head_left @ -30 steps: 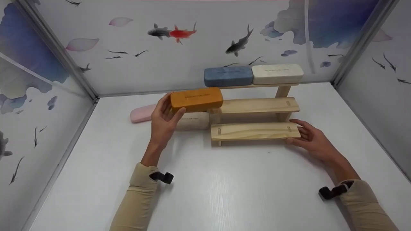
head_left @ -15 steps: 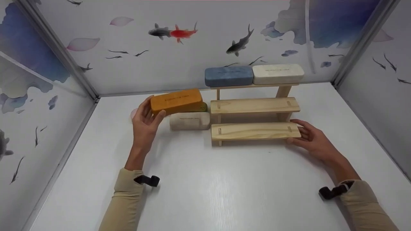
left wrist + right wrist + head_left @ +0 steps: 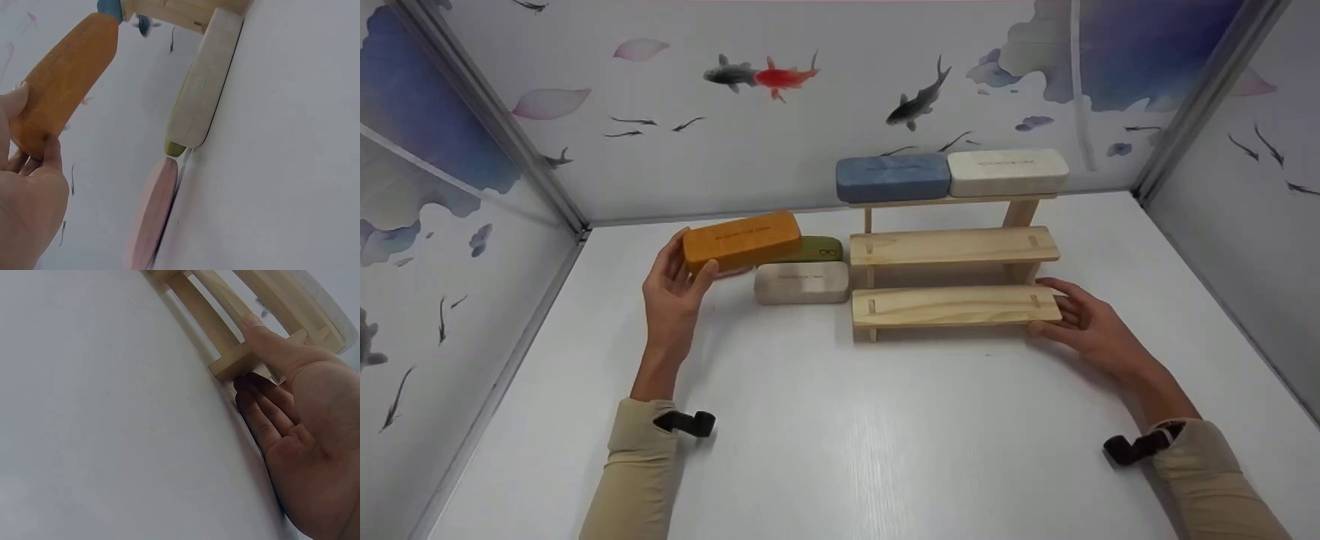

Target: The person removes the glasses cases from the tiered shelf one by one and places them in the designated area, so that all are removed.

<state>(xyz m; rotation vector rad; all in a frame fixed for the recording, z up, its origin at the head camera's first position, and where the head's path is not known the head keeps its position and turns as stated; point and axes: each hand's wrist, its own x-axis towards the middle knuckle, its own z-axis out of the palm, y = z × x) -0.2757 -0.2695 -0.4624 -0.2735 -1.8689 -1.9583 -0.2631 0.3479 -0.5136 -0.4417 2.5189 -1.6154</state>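
My left hand [image 3: 671, 304] grips the left end of an orange glasses case [image 3: 742, 240], held tilted above the table. In the left wrist view the orange case [image 3: 67, 79] hangs apart from the cases below. Beneath it lie a green glasses case [image 3: 817, 249] with a spectacles mark, partly covered, and a pale beige case [image 3: 801, 283] in front. A pink case [image 3: 154, 214] is mostly hidden in the head view. My right hand [image 3: 1087, 326] holds the right end of the lowest board of a three-tier wooden rack [image 3: 956, 307], thumb at its front and fingers behind.
A blue case [image 3: 893, 178] and a white case [image 3: 1008, 172] stand side by side on the rack's top tier. The white table [image 3: 877, 442] ends at printed panels [image 3: 660, 165] behind and on both sides.
My left hand has carried the orange case leftward and slightly tilted it, uncovering the green case and the beige case while covering the pink one. The right hand and the rack stay put.
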